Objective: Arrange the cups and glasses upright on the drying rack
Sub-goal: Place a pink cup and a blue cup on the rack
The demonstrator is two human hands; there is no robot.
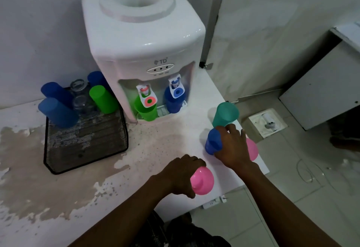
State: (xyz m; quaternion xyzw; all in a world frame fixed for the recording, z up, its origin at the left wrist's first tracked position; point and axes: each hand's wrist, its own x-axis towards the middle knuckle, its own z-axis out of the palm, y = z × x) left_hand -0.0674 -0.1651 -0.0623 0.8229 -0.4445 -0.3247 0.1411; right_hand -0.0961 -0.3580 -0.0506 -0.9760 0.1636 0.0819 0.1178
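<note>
Looking down over a white counter [165,149] with worn, stained patches. Nearest, left hand [181,174] closed over the top of a pink cup [202,181], which stands near the front edge. Just beyond and to the right, right hand [232,147] curled around a blue cup [212,143], fingers wrapped over its top and side. Behind that hand, a second pink cup [252,149], mostly hidden, and farther back a teal cup [226,114] leaning by the counter's right edge; cannot tell whether the fingertips touch it. Well to the left, a black mesh rack [85,145], front half bare. At its back, two blue cups [56,110], a green cup [103,98], another blue cup [96,78] and two clear glasses [79,96], all apparently standing mouth down. Farthest back, a white water dispenser [142,42] against the wall, with a green cup [146,109] under the red tap and a blue cup [173,100] under the blue tap.

Plastic cups: likely light, stiff and hard to break, though smooth and perhaps slippery if wet. Best held around the body near the middle rather than pinched at the rim, so neither tips on the way across. Glasses: probably heavier, fragile and slick; better taken one at a time with a full wrap of the fingers. Judged early to midway: six pieces on the rack, six cups off it.
</note>
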